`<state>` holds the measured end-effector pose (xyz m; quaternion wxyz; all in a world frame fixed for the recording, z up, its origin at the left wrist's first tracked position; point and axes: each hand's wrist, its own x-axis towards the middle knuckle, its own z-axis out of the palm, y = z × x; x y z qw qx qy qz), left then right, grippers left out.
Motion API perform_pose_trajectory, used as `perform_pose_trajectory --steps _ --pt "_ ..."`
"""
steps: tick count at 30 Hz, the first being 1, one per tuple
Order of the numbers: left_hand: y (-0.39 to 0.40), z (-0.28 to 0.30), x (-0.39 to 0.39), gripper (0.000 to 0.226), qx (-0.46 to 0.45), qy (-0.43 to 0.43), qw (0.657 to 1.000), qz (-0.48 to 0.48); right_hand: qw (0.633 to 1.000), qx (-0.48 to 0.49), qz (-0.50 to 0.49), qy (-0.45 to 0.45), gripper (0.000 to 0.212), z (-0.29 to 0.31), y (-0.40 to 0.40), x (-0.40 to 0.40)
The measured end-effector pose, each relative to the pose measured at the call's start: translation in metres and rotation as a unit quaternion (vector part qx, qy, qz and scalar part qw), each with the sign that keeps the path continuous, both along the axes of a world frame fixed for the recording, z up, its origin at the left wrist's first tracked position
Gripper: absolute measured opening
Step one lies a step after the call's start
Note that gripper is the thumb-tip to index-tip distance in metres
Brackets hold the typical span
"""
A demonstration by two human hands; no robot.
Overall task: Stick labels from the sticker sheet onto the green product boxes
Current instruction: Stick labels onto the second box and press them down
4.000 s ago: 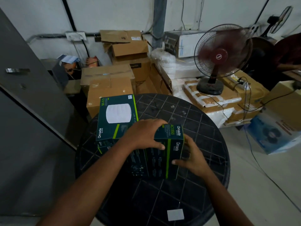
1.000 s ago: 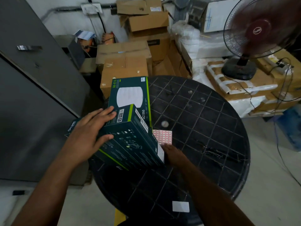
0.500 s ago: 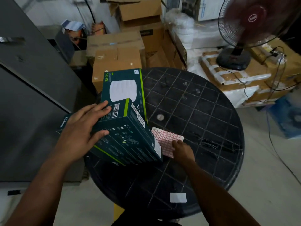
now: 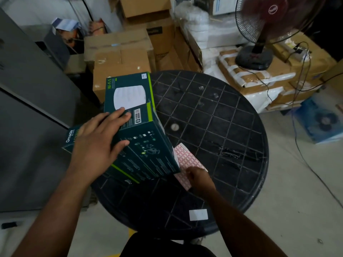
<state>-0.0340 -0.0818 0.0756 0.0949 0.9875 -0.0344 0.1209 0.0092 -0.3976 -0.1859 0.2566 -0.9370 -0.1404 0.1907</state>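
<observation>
Two green product boxes sit at the far-left part of the round black table (image 4: 213,112), which serves as the landmark for everything else. One green box (image 4: 128,93) lies flat at the table's far-left edge, its face showing a white oval device and "Wi-Fi 5" lettering. Nearer than it, the tilted green box (image 4: 146,151) leans with one edge raised, overhanging the table's left rim. On that box the left hand (image 4: 98,143) lies spread, fingers extended across its upper face and thumb on the side panel, steadying it rather than gripping around it.

Just to the right of the tilted box, near the table's middle, lies the sticker sheet (image 4: 187,160), a pale sheet with rows of small red-outlined labels, partly tucked under the box's corner. Over the near end of this sheet the right hand (image 4: 199,179) rests, fingers curled down onto it; whether they pinch a label cannot be told.

Close to the table's near edge lies a small white label (image 4: 198,214). Beyond the table's far right stands a running fan (image 4: 267,17), with cardboard cartons (image 4: 118,52) stacked beyond the far-left side.
</observation>
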Motion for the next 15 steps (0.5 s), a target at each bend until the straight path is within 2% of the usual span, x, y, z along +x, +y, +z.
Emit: perform_pose_trajectory --steps 3,5,10,15 --pt "-0.021 0.001 0.004 0.073 0.035 -0.001 0.999 -0.010 0.995 0.032 -0.091 -0.021 0.013 0.004 -0.005 0.020" --pt "-0.035 0.000 0.007 0.072 0.057 0.004 0.998 -0.021 0.992 0.046 -0.118 -0.017 0.014 0.007 -0.006 0.038" --pt "-0.062 -0.004 0.008 0.069 0.087 -0.011 0.996 -0.032 0.994 0.068 -0.090 -0.003 0.029 0.014 -0.004 0.074" --pt "-0.057 -0.003 0.008 0.070 0.083 -0.011 0.996 -0.002 0.998 0.055 -0.042 0.001 0.030 0.008 0.000 0.089"
